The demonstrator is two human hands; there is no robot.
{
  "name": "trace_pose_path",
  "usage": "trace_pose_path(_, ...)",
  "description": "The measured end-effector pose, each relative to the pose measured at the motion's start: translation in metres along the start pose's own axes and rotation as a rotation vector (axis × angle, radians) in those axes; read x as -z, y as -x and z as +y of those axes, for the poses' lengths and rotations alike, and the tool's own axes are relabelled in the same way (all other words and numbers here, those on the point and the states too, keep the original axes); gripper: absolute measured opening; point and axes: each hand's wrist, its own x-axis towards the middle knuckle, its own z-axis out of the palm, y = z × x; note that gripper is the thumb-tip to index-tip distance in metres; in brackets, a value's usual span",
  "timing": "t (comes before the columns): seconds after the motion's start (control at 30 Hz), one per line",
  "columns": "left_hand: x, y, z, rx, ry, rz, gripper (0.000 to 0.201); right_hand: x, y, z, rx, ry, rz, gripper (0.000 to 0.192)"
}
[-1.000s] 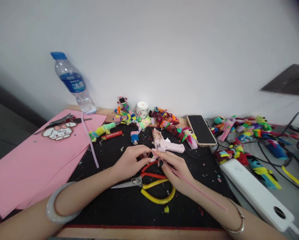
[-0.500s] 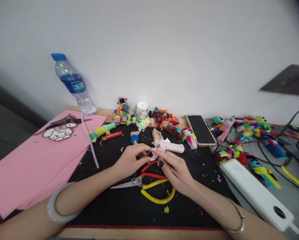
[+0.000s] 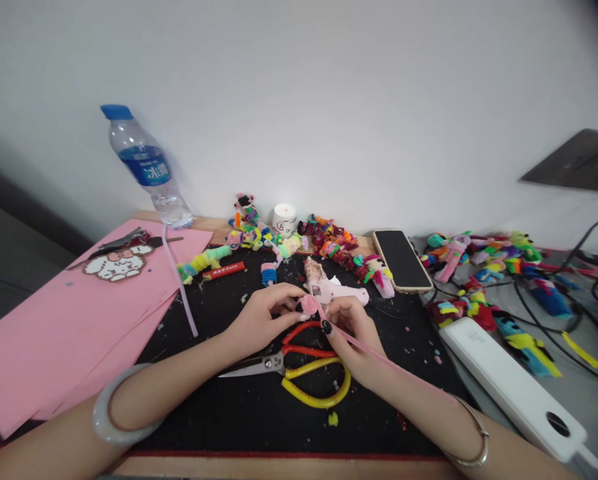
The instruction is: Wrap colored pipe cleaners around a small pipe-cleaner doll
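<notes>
While the left hand (image 3: pixel 263 319) pinches a pink coil (image 3: pixel 309 305), the right hand (image 3: pixel 356 337) grips its pipe cleaner (image 3: pixel 379 357) tail, above scissors (image 3: pixel 299 360) on the counter (image 3: pixel 259 413).

The pink pipe cleaner (image 3: pixel 373 355) looks fuzzy and soft. The scissors (image 3: pixel 289 368) have bare metal blades and glossy plastic handles. A matt black mat (image 3: pixel 259 413) covers the wooden table (image 3: pixel 279 465). The pink paper (image 3: pixel 53 333) looks smooth, the phone (image 3: pixel 402 260) glossy.

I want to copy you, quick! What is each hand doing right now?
Left hand: closed, pinching the small pink coil.
Right hand: closed on the pink pipe cleaner that runs into the coil.
</notes>
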Motion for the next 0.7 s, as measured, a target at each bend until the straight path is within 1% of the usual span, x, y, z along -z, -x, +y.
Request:
trace_pose_path(0.17, -0.0013, 0.0014, -0.0016, 0.036, 0.184, -0.048, 0.030, 0.0014, 0.0003, -0.0008, -0.025, 0.048, -0.030, 0.001)
trace_pose_path(0.27, -0.0011, 0.0023, -0.0023, 0.061, 0.295, -0.085, 0.033, 0.0018, -0.0002, 0.0002, -0.026, 0.070, -0.018, 0.003)
trace_pose_path(0.37, -0.0002, 0.0024, -0.0028, 0.074, 0.377, -0.123, 0.029, 0.0018, -0.0008, 0.0006, -0.025, 0.079, -0.019, 0.003)
trace_pose_path(0.53, -0.0007, 0.0013, -0.0016, 0.102, 0.421, -0.132, 0.023, 0.0012, -0.0018, -0.0016, 0.006, 0.088, -0.023, 0.005)
trace_pose_path(0.7, -0.0024, 0.0002, -0.0012, 0.119, 0.460, -0.150, 0.024, 0.0012, -0.0038, -0.0021, 0.014, 0.099, -0.028, 0.007)
